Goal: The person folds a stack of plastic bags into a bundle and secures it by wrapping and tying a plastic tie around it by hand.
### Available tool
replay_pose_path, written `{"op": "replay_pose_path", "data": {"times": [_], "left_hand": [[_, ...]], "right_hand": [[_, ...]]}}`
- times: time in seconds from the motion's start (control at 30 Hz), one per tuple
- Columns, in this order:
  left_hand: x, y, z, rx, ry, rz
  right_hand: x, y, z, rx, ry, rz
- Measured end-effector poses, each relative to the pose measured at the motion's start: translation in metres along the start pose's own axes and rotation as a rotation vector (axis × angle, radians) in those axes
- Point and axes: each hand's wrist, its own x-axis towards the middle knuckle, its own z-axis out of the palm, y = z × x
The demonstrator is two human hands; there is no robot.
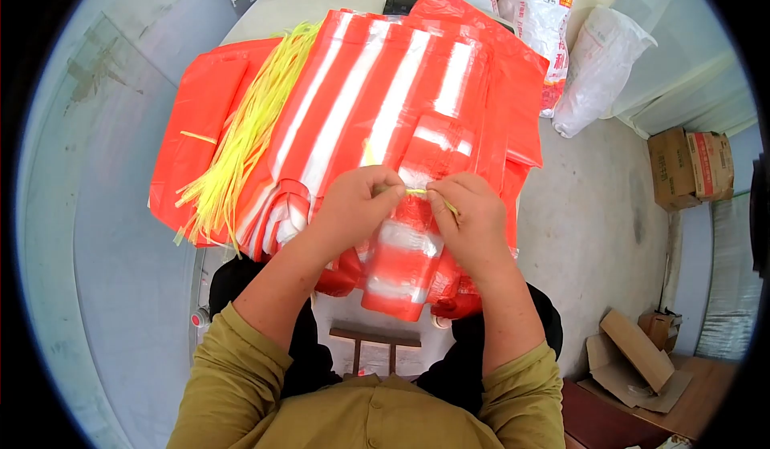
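Note:
A folded bundle of red-and-white striped plastic bags (401,260) lies at the table's near edge, partly overhanging it. Across its middle runs a thin yellow strip (415,192). My left hand (365,196) pinches one side of the strip, and my right hand (467,208) pinches the other, with a loose end showing past the right fingers. Both hands rest close together over the bundle. Beneath and beyond it spreads a stack of striped bags (345,88). To the left, a bunch of loose yellow strips (249,140) lies over red plastic sheets (192,128).
White printed sacks (541,32) stand behind the table at the back right, beside another white sack (601,68). Cardboard boxes (691,167) are at the far right. Flattened cardboard (638,361) lies at lower right. A wooden stool part (375,338) shows between the legs.

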Motion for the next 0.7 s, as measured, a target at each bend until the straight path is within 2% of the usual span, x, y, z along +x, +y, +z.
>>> {"op": "replay_pose_path", "data": {"times": [0.1, 0.2, 0.37, 0.47, 0.57, 0.67, 0.7], "left_hand": [[-0.004, 0.018, -0.005, 0.296, 0.114, 0.057], [0.002, 0.002, -0.005, 0.664, 0.274, 0.385], [0.001, 0.004, -0.006, 0.83, 0.299, 0.374], [0.002, 0.003, -0.006, 0.878, 0.292, 0.361], [0.003, -0.002, -0.004, 0.907, 0.295, 0.375], [0.003, -0.004, -0.001, 0.93, 0.292, 0.396], [0.003, -0.004, -0.001, 0.937, 0.289, 0.4]], "right_hand": [[0.0, -0.002, -0.005, -0.083, -0.021, 0.004], [-0.003, 0.0, -0.009, -0.171, -0.077, 0.014], [-0.006, 0.003, -0.011, -0.23, -0.156, 0.112], [-0.005, -0.001, -0.011, -0.103, -0.124, 0.195], [-0.007, -0.001, -0.004, 0.196, -0.077, 0.28], [-0.009, 0.006, 0.012, 0.412, -0.092, 0.254], [-0.007, 0.003, 0.012, 0.469, -0.144, 0.346]]}}
